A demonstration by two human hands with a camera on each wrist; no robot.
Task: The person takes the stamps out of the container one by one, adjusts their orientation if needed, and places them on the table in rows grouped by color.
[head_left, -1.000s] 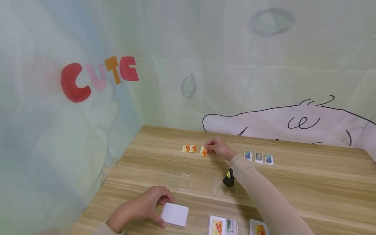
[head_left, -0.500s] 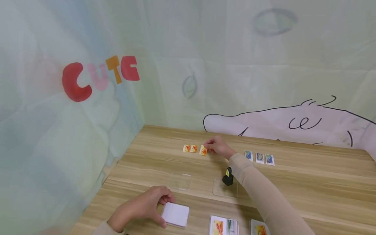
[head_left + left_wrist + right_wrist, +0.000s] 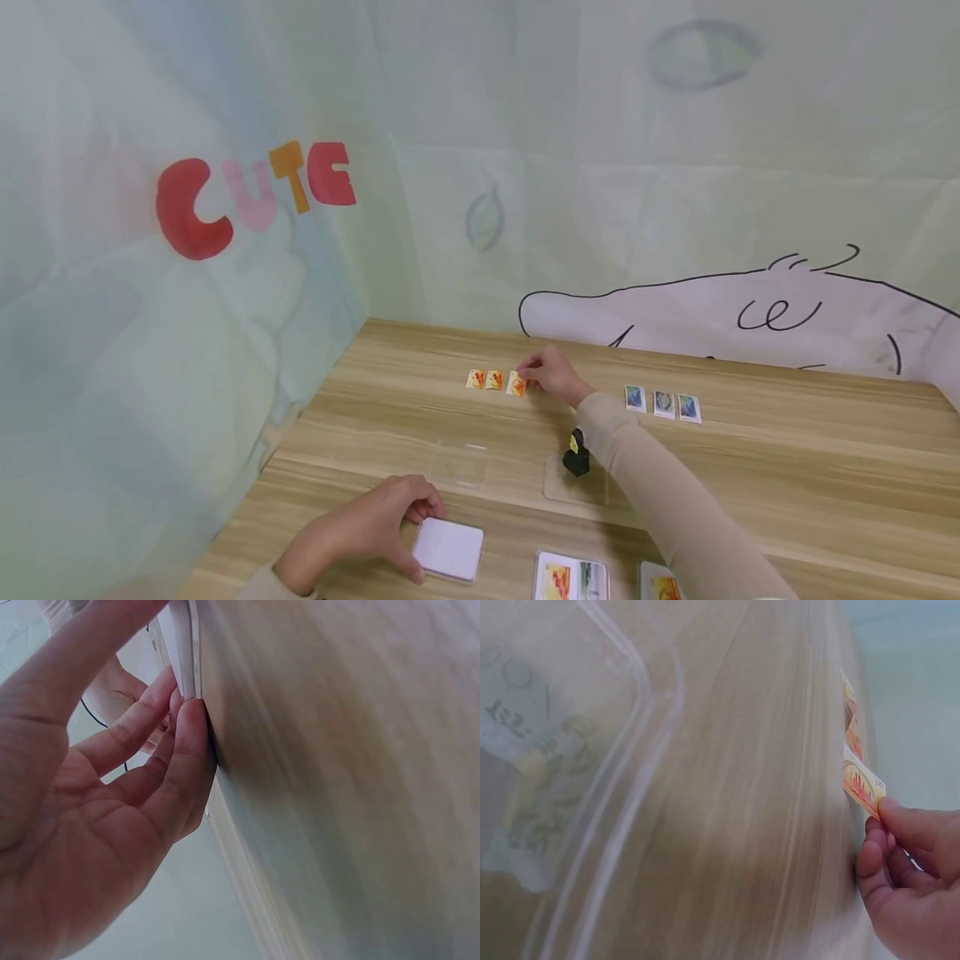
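Observation:
Near the table's back edge my right hand (image 3: 553, 374) pinches an orange-and-yellow postage stamp (image 3: 862, 784) between thumb and fingers. Left of it lie two more orange stamps (image 3: 484, 379), apart from the held one. My left hand (image 3: 378, 529) grips a flat square case (image 3: 448, 548) with a white face, thumb at its near left corner and fingertips at the far one. In the left wrist view, the fingertips touch the edge of this case (image 3: 187, 656). Several blue-green stamps (image 3: 663, 403) lie in a row to the right of my right hand.
Clear plastic pieces (image 3: 459, 465) lie mid-table, one by a small black object with a yellow patch (image 3: 576, 455), partly behind my right sleeve. At the front are a case with two stamps (image 3: 557, 577) and another case (image 3: 660, 582), partly cut off. Printed curtains enclose the wooden table.
My right hand has shifted slightly left and back with the orange stamp, closer to the other two. The left hand and its case have stayed put.

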